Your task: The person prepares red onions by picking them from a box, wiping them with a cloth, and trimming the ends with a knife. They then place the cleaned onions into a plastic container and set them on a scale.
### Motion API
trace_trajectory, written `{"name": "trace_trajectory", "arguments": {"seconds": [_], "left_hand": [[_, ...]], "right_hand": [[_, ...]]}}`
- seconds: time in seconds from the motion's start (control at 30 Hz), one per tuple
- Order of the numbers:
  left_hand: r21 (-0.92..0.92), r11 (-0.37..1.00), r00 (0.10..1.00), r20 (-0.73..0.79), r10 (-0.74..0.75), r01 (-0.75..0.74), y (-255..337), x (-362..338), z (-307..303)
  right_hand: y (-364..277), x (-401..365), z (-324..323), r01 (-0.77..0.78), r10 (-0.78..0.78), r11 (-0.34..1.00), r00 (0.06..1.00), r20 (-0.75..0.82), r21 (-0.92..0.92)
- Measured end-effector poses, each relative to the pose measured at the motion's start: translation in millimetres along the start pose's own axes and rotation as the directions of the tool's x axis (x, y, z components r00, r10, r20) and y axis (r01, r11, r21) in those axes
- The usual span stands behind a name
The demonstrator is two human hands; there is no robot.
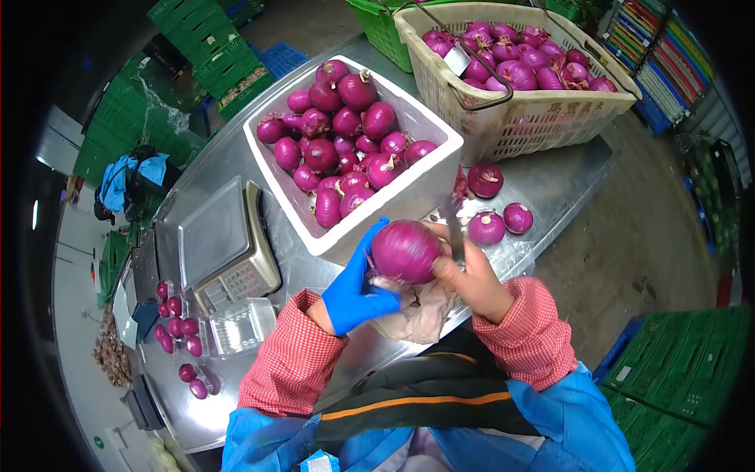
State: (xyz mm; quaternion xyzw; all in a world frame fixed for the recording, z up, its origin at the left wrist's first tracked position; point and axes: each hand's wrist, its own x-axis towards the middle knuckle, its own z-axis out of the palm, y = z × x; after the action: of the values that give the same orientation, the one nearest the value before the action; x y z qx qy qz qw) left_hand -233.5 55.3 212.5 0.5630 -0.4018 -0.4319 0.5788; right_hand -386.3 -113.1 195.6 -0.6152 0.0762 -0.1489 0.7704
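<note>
My left hand (358, 287), in a blue glove, is wrapped round the left side of a large red onion (406, 252). On the onion's right side, my bare right hand (472, 275) holds a knife (453, 228), its blade pointing up and away from me. Below the onion a crumpled pale cloth (417, 316) lies at the table's front edge. Just beyond my hands stands a white foam box (358, 228) full of red onions. Three loose onions (486, 228) rest on the metal table to the right, beside scraps of skin.
A large pale crate (535, 130) of onions stands at the back right. To the left are a scale (240, 287), a clear plastic tray (242, 324) and several small onions (174, 305) in packs. Green crates (668, 362) are stacked at the lower right, beyond the metal table (578, 177).
</note>
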Motion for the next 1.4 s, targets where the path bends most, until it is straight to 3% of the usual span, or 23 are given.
{"name": "trace_trajectory", "arguments": {"seconds": [0.03, 0.17, 0.2, 0.3, 0.33, 0.37, 0.4, 0.43, 0.47, 0.57, 0.7, 0.77, 0.87, 0.93, 1.0, 1.03, 1.1, 1.2, 1.3, 1.33, 1.4], "left_hand": [[0.187, 0.974, 0.992, 0.042, 0.12, -0.126, -2.8, -0.2, -0.7], [-0.076, 0.983, 0.972, -0.18, 0.15, -0.165, -32.3, 6.7, 13.9], [0.008, 0.983, 0.955, -0.235, 0.18, -0.184, -36.3, 4.8, 12.1], [-0.177, 0.978, 0.956, -0.29, 0.054, -0.109, -45.9, -0.4, 10.4], [-0.178, 0.981, 0.955, -0.297, 0.017, -0.073, -45.8, -2.5, 8.9], [-0.179, 0.983, 0.952, -0.306, -0.019, -0.038, -43.9, -4.7, 6.7], [-0.181, 0.983, 0.948, -0.315, -0.055, -0.003, -41.6, -6.6, 6.0], [-0.177, 0.984, 0.948, -0.306, -0.088, 0.034, -38.0, -7.4, 6.4], [-0.171, 0.983, 0.948, -0.294, -0.121, 0.073, -32.6, -7.6, 7.3], [-0.157, 0.981, 0.946, -0.283, -0.155, 0.114, -21.4, -9.5, 13.4], [-0.14, 0.978, 0.947, -0.262, -0.188, 0.155, -15.9, -12.1, 16.0], [-0.218, 0.961, 0.95, -0.223, -0.22, 0.171, -20.3, -13.2, 14.5], [-0.182, 0.968, 0.97, -0.142, -0.199, 0.172, -16.3, -22.1, 7.3], [-0.193, 0.972, 0.982, -0.105, -0.155, 0.133, -3.8, -24.7, 6.3], [-0.228, 0.954, 0.956, -0.171, -0.237, 0.196, -10.7, -22.2, 1.5], [-0.241, 0.943, 0.943, -0.186, -0.275, 0.228, -16.2, -19.3, -0.9], [-0.241, 0.95, 0.948, -0.201, -0.247, 0.196, -35.0, -23.2, -6.0], [-0.228, 0.946, 0.917, -0.277, -0.288, 0.228, -47.5, -46.7, -17.8], [-0.285, 0.906, 0.853, -0.334, -0.4, 0.313, -68.6, -70.7, -30.4], [-0.283, 0.902, 0.842, -0.345, -0.413, 0.327, -76.7, -76.3, -30.0], [-0.212, 0.918, 0.841, -0.371, -0.394, 0.337, -91.4, -79.7, -25.9]], "right_hand": [[4.0, -0.6, -1.8, -0.16, 0.149, 0.953, 0.987, 0.063, 0.257], [29.9, -4.0, 24.1, -0.331, 0.323, 0.699, 0.937, 0.132, 0.634], [27.9, -3.3, 25.5, -0.384, 0.401, 0.663, 0.907, 0.128, 0.642], [30.8, 0.0, 6.6, -0.374, 0.371, 0.923, 0.927, 0.056, 0.087], [25.5, -2.1, 8.3, -0.257, 0.231, 0.944, 0.963, -0.14, -0.206], [17.0, -2.9, 7.6, -0.09, 0.027, 0.867, 0.991, -0.134, -0.49], [6.5, -3.2, 6.7, 0.067, -0.167, 0.685, 0.984, -0.066, -0.725], [-3.6, -4.3, 7.3, 0.196, -0.33, 0.421, 0.943, 0.052, -0.885], [-14.1, -5.8, 11.5, 0.194, -0.317, 0.292, 0.943, 0.096, -0.936], [-12.0, 0.2, 13.0, 0.232, -0.348, 0.198, 0.925, 0.153, -0.952], [-4.2, 7.3, 6.2, 0.236, -0.331, 0.167, 0.928, 0.171, -0.957], [4.2, 9.8, 2.4, 0.251, -0.346, 0.16, 0.92, 0.183, -0.955], [42.3, 12.8, -36.1, 0.064, -0.181, 0.047, 0.982, 0.055, -0.997], [38.9, 5.6, -52.3, 0.035, -0.321, 0.146, 0.947, -0.014, -0.989], [31.3, 3.2, -43.3, 0.067, -0.398, 0.273, 0.916, -0.049, -0.96], [25.6, -0.8, -31.5, 0.038, -0.318, 0.328, 0.945, -0.072, -0.944], [31.2, -2.4, -19.0, 0.077, -0.306, 0.435, 0.95, -0.066, -0.897], [45.3, -27.7, -4.6, -0.1, -0.079, 0.475, 0.985, -0.155, -0.874], [60.0, -45.8, 15.0, -0.154, 0.185, 0.246, 0.977, -0.11, -0.957], [80.5, -43.5, 9.2, -0.036, 0.124, 0.256, 0.992, -0.004, -0.966], [90.1, -41.2, 2.2, -0.111, 0.105, 0.457, 0.992, -0.071, -0.882]]}}
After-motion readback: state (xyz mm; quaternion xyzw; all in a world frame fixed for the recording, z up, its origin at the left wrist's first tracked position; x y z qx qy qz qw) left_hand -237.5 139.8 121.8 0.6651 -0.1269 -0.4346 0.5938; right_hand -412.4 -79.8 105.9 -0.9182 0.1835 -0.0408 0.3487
